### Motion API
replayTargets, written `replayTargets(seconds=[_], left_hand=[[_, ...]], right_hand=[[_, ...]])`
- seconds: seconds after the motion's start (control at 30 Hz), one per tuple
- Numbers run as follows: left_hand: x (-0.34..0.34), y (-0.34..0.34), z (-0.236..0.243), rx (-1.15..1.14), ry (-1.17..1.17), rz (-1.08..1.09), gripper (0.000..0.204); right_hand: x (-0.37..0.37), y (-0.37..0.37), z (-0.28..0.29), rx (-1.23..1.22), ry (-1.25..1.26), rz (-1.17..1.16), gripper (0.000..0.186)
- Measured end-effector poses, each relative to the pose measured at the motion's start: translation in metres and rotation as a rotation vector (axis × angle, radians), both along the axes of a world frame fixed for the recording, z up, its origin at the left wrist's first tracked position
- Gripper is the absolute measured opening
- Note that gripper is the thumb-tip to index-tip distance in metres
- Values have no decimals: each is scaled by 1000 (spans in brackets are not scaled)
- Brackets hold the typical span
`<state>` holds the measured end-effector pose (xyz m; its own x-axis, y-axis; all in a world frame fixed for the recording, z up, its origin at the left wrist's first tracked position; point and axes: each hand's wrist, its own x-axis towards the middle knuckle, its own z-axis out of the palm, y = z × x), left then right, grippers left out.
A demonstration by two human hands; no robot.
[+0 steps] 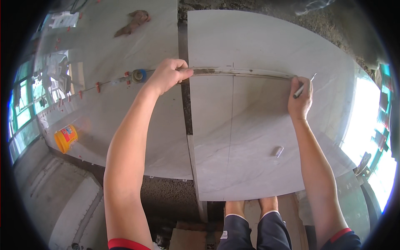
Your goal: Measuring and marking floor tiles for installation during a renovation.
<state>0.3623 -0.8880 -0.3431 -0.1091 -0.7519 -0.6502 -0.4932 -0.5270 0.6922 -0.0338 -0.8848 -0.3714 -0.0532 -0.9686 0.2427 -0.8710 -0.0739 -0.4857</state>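
A large pale grey tile [266, 125] lies before me, with a thin dark line drawn down its left part. Across it runs a long, narrow metal straightedge [254, 73], smeared with brown dirt. My left hand [168, 76] pinches its left end, just past the tile's left edge. At the other end is my right hand [301, 99], its fingers curled around a marker [303, 88] and touching the strip's end. The marker's thin tip points up and away to the right. Lower on the tile rests a small whitish cap-like piece [279, 151].
Laid tiles [162, 125] fill the left side, with red clips [98, 87] along a joint. A tape roll [138, 76], a yellow bucket [66, 138] and a brown rag [133, 23] sit there. A dark gap [188, 112] separates the two tile areas. Rough mortar [166, 196] shows nearer me.
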Motion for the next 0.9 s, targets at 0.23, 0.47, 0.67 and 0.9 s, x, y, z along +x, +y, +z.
replayTargets(seconds=[0.23, 0.47, 0.67, 0.9], left_hand=[[-3, 2, 4, 7, -55, 37, 23], [-8, 0, 8, 51, -68, 86, 22], [-4, 1, 1, 19, -83, 87, 22], [-12, -1, 8, 28, -127, 77, 23]], right_hand=[[-1, 0, 7, 32, -11, 10, 18], [3, 2, 26, 231, -156, -109, 25], [5, 6, 38, 108, -263, -62, 27], [39, -4, 87, 273, -545, 221, 26]])
